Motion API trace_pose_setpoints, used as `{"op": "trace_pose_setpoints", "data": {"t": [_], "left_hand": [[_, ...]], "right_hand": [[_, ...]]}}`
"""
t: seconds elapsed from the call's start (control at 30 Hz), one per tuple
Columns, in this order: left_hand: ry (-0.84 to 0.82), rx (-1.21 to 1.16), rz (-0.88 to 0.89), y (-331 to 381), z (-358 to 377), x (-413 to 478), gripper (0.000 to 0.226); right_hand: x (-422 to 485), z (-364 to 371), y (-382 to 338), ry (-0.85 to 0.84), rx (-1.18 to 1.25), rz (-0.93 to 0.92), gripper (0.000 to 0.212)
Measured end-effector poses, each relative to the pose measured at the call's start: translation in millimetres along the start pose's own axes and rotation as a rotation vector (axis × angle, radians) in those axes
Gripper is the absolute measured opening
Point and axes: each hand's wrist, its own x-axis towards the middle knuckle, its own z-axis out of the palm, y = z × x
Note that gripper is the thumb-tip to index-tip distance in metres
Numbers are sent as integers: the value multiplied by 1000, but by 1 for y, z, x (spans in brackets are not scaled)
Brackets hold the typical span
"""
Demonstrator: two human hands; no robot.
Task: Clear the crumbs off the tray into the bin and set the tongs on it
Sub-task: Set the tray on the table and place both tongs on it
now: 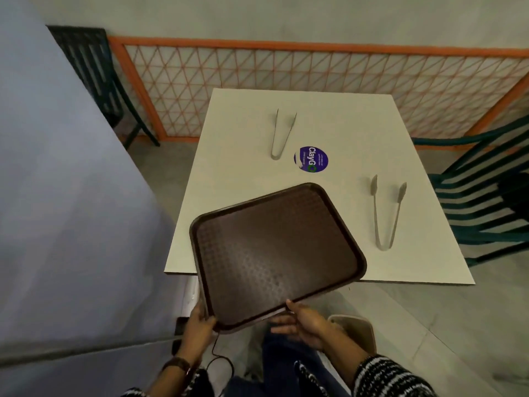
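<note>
Person, head-camera view. Left hand (199, 322): bare; dark band or watch (176, 365) at the wrist. Right hand (303, 325): bare. Sleeves (386, 378): knit, black-and-white speckled pattern, ending on the forearms. Legs: dark blue trousers (286, 365). Thin dark cable (219, 358) looping beside the left wrist.

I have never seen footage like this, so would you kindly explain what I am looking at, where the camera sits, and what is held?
There is no machine here: a person wears a wide-angle camera on the head, looking down at their own hands. The left hand and right hand grip the near edge of a brown tray, which sticks out over the near edge of a white table. On the table lie two metal tongs, one far and one near the right, plus a round purple sticker. Green chairs stand around.
</note>
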Motion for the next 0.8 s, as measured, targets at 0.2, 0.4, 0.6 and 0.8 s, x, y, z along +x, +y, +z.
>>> {"op": "trace_pose_setpoints", "data": {"t": [0.2,0.4,0.6,0.8], "left_hand": [[170,129,72,13,2,26,53],[332,267,54,40,-2,63,41],[440,296,131,82,2,102,48],[450,362,192,119,-5,146,44]], "right_hand": [[-4,-114,-33,769,-524,-233,19],[13,-179,-72,621,-572,-182,22],[41,-169,-116,513,-459,-174,9],[57,-155,-152,488,-359,-136,12]]}}
